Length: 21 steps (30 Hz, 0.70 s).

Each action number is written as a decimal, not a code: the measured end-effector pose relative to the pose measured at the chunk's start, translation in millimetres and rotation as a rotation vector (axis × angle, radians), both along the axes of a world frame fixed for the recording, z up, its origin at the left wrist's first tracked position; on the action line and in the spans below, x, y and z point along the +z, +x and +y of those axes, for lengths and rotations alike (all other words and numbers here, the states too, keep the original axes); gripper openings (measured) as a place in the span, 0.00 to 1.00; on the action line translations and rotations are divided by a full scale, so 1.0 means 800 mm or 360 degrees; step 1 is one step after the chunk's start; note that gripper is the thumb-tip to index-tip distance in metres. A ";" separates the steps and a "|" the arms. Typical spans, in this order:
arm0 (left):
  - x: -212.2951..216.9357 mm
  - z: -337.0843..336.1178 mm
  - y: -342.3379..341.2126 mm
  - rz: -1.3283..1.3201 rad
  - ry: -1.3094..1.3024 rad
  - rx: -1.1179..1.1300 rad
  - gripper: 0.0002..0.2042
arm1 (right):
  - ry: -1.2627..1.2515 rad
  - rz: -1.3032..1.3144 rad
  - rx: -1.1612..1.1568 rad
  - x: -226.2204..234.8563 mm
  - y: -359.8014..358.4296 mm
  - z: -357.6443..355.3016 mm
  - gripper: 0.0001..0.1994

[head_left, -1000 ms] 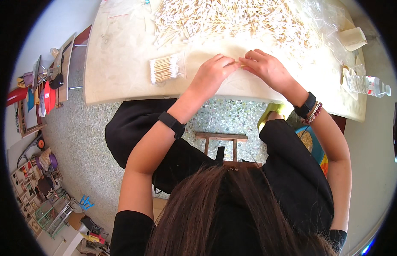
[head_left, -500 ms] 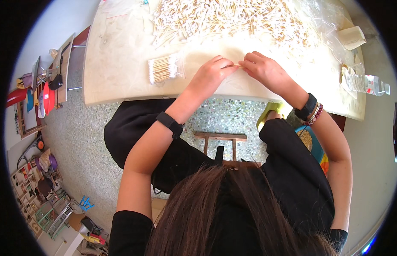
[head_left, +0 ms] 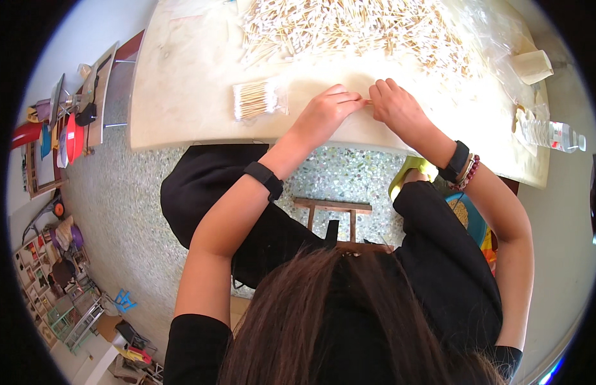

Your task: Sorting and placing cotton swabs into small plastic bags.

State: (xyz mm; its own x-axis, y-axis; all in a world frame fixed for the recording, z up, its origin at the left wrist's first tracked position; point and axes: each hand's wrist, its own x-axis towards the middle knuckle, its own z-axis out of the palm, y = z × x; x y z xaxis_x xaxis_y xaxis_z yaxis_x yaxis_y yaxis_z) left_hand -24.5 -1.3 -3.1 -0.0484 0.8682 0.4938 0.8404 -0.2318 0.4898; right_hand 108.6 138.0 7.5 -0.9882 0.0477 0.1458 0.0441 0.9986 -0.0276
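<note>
My left hand (head_left: 331, 110) and my right hand (head_left: 396, 108) meet over the near part of the table, closed with fingertips nearly touching. Between them a short tan stick of a cotton swab (head_left: 368, 101) shows; the fingers hide most of it. A clear bag packed with cotton swabs (head_left: 255, 99) lies flat to the left of my left hand. Beyond both hands a large loose heap of cotton swabs (head_left: 355, 29) spreads over the cream table (head_left: 176, 102).
At the right table edge a clear plastic bottle (head_left: 551, 133) lies on its side. Behind it are a paper roll (head_left: 530, 67) and crumpled clear plastic (head_left: 490, 32). Under the table stand a wooden stool (head_left: 333, 205) and a blue tub (head_left: 476, 218) at the right.
My right hand has turned, its fingers curling more. The whole view has shifted slightly, with the bag and heap appearing further right. Both hands stay close together.
</note>
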 end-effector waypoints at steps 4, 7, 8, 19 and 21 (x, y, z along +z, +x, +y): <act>-0.002 -0.002 -0.001 -0.0030 0.0054 0.0020 0.12 | -0.0316 -0.0219 -0.0192 0.009 -0.003 -0.005 0.08; -0.004 -0.004 -0.001 -0.0036 0.0050 0.0044 0.11 | -0.0699 -0.0275 -0.0249 0.020 -0.001 -0.005 0.08; -0.006 -0.004 0.000 -0.0046 0.0087 0.0047 0.11 | -0.0853 -0.0183 -0.0234 0.023 -0.001 -0.005 0.10; 0.039 -0.002 0.001 -0.0011 0.0338 0.0097 0.06 | -0.2431 -0.0799 -0.0982 0.060 -0.013 0.007 0.23; 0.058 -0.010 -0.008 0.0257 0.0256 0.0017 0.06 | -0.2909 -0.1020 -0.0885 0.081 -0.006 -0.004 0.23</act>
